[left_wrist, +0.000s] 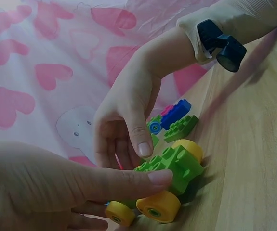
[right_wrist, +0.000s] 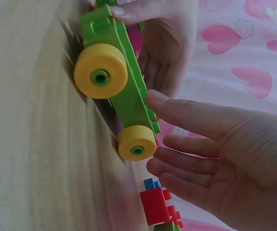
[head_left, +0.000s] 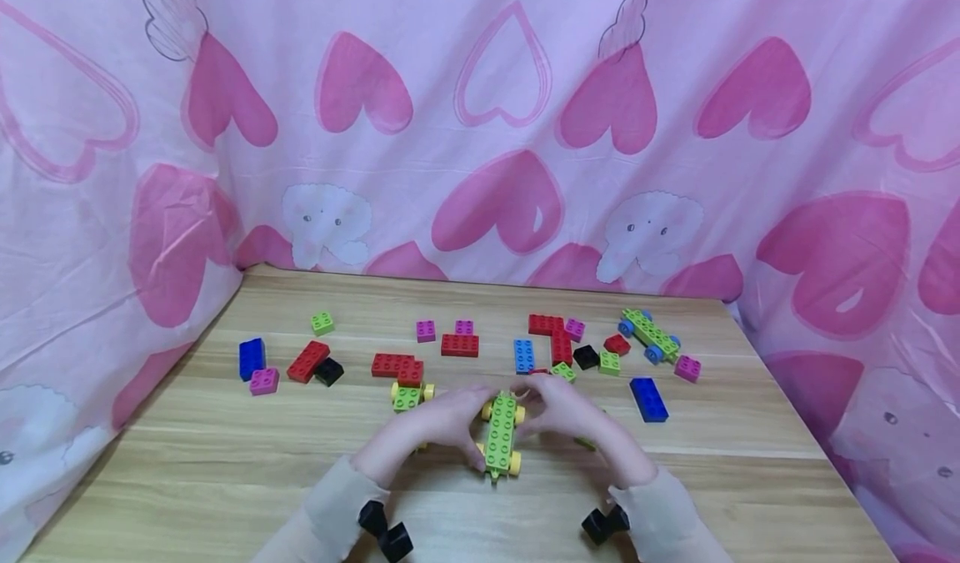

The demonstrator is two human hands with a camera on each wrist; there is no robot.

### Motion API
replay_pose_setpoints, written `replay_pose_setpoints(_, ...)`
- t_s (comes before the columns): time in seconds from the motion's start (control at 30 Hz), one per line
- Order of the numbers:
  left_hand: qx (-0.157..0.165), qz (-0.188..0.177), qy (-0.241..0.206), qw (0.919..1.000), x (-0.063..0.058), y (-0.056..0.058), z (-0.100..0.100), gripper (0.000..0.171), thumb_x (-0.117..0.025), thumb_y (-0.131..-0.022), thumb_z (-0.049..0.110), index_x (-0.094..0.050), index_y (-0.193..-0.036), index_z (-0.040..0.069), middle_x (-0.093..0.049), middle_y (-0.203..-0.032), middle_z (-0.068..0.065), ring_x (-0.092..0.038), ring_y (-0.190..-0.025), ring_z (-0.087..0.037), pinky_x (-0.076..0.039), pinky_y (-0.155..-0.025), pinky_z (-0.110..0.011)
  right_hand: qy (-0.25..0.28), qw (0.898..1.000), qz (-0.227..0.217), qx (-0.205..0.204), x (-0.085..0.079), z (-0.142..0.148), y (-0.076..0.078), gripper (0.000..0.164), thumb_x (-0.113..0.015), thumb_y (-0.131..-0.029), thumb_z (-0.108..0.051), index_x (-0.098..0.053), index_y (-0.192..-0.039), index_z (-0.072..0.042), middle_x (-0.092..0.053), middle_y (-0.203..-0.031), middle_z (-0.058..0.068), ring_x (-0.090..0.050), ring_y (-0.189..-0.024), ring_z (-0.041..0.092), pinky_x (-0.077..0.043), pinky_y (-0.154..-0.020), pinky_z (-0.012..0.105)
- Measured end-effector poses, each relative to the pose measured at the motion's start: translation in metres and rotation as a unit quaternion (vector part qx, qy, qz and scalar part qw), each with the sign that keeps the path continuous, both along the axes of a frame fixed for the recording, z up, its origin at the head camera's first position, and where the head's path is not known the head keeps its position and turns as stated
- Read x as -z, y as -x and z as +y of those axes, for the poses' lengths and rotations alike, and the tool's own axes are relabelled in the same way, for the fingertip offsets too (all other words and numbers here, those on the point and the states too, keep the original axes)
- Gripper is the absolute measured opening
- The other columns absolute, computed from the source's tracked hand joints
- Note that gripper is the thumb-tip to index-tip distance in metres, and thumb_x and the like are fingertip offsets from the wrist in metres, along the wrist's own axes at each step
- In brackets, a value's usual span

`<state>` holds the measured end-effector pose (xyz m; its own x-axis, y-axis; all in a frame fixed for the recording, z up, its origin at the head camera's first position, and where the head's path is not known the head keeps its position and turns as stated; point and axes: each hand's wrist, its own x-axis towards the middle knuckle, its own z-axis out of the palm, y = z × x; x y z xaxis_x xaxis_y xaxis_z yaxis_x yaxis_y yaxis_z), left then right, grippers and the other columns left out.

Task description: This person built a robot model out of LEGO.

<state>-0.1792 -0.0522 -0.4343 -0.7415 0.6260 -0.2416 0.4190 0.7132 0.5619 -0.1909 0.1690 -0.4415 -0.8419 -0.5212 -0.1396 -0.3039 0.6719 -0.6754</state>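
Observation:
A green toy car base with studs on top and yellow wheels sits lengthwise between my two hands. My left hand holds it from the left; the left wrist view shows the thumb on its side by a yellow wheel, with the other fingers lower down, partly hidden. From the right, my right hand arches beside the base with loosely bent fingers. In the right wrist view its thumb overlaps the studded edge, while the other fingers hang apart from the wheels.
Left of my left forearm, a second yellow-wheeled green base is partly covered. A blue-wheeled green base stands at the back right. Scattered bricks include red, dark blue, light blue and black. A heart-patterned curtain borders the table.

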Motion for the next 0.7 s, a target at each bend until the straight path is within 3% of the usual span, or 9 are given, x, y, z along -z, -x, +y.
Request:
replay_pose_setpoints(0.23, -0.010, -0.005, 0.007, 0.9999, 0.0032, 0.0003, 0.0002, 0.105, -0.092, -0.062, 0.035, -0.039, -0.148, 0.007, -0.044, -0.151, -0.009, -0.042, -0.139, -0.026, -0.037, -0.114, -0.044, 0.003, 1.000, 0.002, -0.018, 0.0018, -0.0005, -0.0029, 0.057, -0.085, -0.074, -0.028, -0.063, -0.124, -0.010, -0.067, -0.116, 0.003, -0.061, -0.108, 0.020, -0.052, -0.094, 0.043)
replay_pose_setpoints(0.7, -0.015, -0.003, -0.004, 0.9999, 0.0057, -0.0014, 0.0014, 0.106, -0.092, -0.061, 0.039, -0.039, -0.147, 0.006, -0.047, -0.148, -0.009, -0.045, -0.136, -0.025, -0.038, -0.113, -0.043, -0.006, 0.999, 0.012, -0.036, 0.0046, -0.0002, 0.0010, 0.057, -0.084, -0.076, -0.027, -0.062, -0.126, -0.009, -0.066, -0.122, 0.005, -0.061, -0.113, 0.021, -0.051, -0.098, 0.044)
